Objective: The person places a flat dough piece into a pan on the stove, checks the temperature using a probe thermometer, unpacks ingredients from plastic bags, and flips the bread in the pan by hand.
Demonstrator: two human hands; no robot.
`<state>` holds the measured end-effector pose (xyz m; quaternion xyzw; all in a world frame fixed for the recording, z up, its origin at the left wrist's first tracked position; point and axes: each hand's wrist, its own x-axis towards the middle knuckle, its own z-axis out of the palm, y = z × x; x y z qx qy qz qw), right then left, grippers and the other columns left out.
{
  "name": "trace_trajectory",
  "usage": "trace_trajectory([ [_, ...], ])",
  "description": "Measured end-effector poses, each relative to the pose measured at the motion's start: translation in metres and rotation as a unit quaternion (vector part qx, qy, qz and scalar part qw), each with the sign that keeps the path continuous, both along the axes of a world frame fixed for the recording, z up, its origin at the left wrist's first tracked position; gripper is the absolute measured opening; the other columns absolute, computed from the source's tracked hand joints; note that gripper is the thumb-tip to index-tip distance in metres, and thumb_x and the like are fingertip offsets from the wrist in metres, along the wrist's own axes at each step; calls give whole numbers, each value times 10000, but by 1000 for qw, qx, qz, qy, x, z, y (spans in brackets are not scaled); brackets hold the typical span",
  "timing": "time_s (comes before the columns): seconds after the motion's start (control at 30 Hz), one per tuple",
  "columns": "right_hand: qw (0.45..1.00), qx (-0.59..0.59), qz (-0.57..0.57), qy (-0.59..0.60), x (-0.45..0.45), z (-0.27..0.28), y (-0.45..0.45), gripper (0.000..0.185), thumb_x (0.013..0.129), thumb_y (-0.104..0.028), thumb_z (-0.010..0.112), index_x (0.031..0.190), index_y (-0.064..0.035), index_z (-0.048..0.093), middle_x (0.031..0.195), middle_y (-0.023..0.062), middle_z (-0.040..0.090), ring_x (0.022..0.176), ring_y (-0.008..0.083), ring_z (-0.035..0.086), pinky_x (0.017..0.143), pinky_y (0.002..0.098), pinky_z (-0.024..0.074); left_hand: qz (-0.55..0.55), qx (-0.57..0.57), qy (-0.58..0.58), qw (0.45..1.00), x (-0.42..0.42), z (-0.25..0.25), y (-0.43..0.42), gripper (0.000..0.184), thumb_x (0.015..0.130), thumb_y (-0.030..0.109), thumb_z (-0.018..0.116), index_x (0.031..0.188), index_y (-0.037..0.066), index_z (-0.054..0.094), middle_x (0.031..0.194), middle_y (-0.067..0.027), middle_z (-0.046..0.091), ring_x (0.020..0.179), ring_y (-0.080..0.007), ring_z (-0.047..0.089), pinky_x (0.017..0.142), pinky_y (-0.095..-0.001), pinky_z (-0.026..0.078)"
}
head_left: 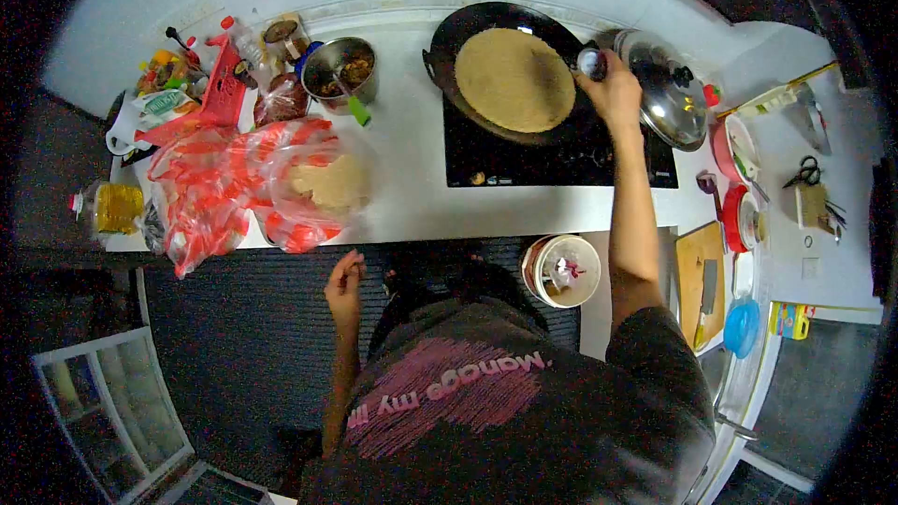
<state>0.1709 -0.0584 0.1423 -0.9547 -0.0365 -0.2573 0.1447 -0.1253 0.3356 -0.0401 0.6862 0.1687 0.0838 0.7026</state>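
A dark wok stands on the black cooktop with a round, flat, tan flatbread in it. At the wok's right edge my right hand is closed around a small whitish cup-like object, whose contents I cannot make out. My left hand hangs in front of the counter edge with its fingers curled together; whatever they may hold is too small to tell. Nearest to it on the counter is a red-and-white plastic bag with more tan flatbread at its opening.
A metal pot of food with a green-handled spoon stands left of the wok. A glass lid leans at its right. Below the counter is a white bucket. An oil bottle stands far left, a cutting board with a knife right.
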Motion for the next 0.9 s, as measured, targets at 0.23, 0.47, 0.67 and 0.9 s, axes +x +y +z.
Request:
trace_trajectory([
  [0.23,994,96,-41,37,-77,31,32,525,643,-356,717,1024,-23,580,810,188,628,743,312,621,664,361,486,-43,4,-3,999,0,-13,66,244,874,50,476,1097,-23,543,1023,-106,589,931,-168,557,817,-281,450],
  [0.47,993,57,-103,8,-99,9,52,542,655,-353,709,1033,6,559,813,194,624,743,319,618,661,369,487,-113,97,4,989,30,13,96,267,852,7,461,1102,-1,553,1025,-82,587,911,-140,549,811,-264,438],
  [0.67,982,18,-187,-12,-104,-29,54,593,646,-379,708,1059,8,535,827,193,627,757,324,617,669,389,485,-120,88,0,989,32,14,119,267,848,-7,457,1095,6,557,1036,-78,584,919,-144,551,824,-272,438],
  [0.9,980,100,-169,18,-109,-33,102,559,635,-365,706,1038,-6,559,821,181,632,753,300,628,668,352,488,-99,13,41,994,13,2,142,263,855,4,466,1104,6,551,1052,-99,582,974,-168,548,853,-276,436],
])
